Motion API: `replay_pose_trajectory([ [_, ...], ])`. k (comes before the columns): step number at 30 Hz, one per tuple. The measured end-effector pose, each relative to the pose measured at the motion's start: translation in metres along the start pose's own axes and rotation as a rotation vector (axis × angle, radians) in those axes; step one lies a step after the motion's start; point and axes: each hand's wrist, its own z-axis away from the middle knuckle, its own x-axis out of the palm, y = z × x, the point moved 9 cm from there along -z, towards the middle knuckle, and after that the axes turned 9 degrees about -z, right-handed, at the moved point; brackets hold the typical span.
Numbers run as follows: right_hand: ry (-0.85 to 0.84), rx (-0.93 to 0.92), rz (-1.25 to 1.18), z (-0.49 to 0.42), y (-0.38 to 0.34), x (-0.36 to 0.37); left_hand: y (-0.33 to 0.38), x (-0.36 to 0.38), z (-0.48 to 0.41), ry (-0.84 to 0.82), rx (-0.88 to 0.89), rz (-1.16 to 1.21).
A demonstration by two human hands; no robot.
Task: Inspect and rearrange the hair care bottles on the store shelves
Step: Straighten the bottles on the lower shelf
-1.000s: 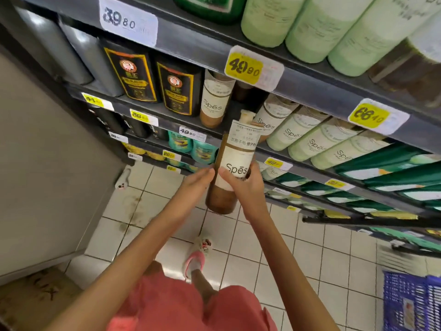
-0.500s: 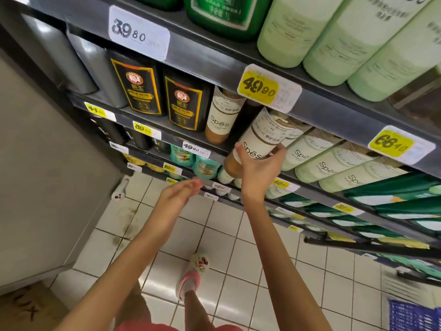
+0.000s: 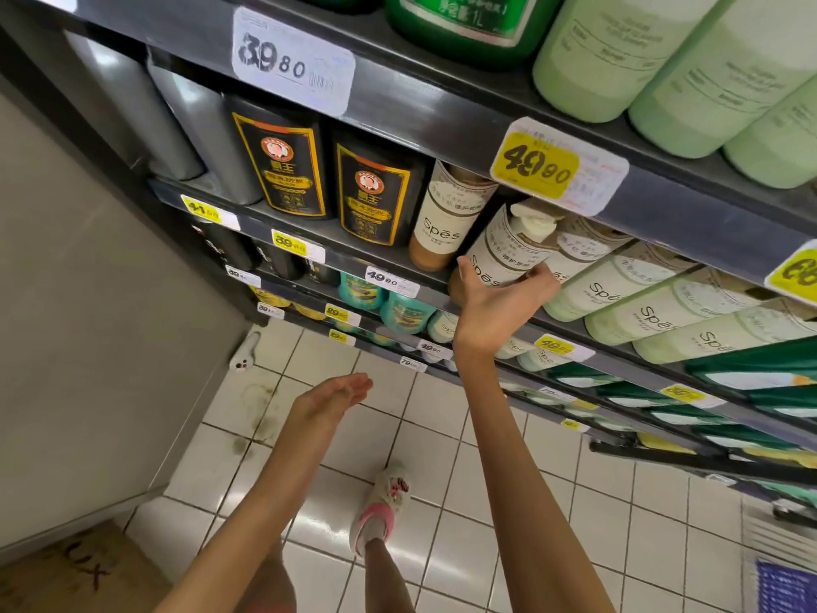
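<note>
- Store shelving fills the upper and right parts of the frame, with white floor tiles (image 3: 442,440) below.
- The right hand (image 3: 499,298), at centre frame, grips the lower body of a brown bottle (image 3: 508,250) with a cream "Spes" label. The thumb lies on the bottle's left side and the fingers curl round its right side.
- This brown bottle leans, with its base at the front edge of the middle shelf (image 3: 345,258) and its cream pump top tucked under the shelf above.
- The left hand (image 3: 334,395) hangs lower in the frame, over the tiles, with fingers straight and together. It holds nothing and is well apart from the shelves.
- Just left of the held bottle a second brown bottle (image 3: 442,219) with the same label stands on the middle shelf.
- Left of that stand two black bottles (image 3: 283,165) with gold-framed labels, then grey bottles (image 3: 208,139).
- Right of the held bottle runs a row of pale green bottles (image 3: 619,285).
- A yellow price tag (image 3: 557,168) reading 49.80 sits on the upper shelf edge (image 3: 420,112), directly above the held bottle. A white price tag (image 3: 294,59) reading 39.80 is at upper left.
- Teal bottles (image 3: 398,307) stand on a lower shelf.
- A slippered foot (image 3: 380,511) is at bottom centre, a cardboard box (image 3: 75,572) at lower left and a blue basket (image 3: 787,586) at lower right.
</note>
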Motion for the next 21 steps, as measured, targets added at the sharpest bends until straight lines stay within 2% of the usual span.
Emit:
replay_pose_trajectory([
  [8, 0.063, 0.034, -0.050, 0.001, 0.001, 0.013, -0.002, -0.010, -0.006, 0.014, -0.008, 0.016],
  [17, 0.084, 0.153, -0.088, 0.010, 0.015, 0.009, -0.004, -0.009, -0.008, 0.006, -0.015, 0.018],
  [21, 0.095, 0.190, -0.176, 0.005, 0.018, 0.011, -0.004, -0.009, -0.009, 0.012, -0.014, 0.035],
])
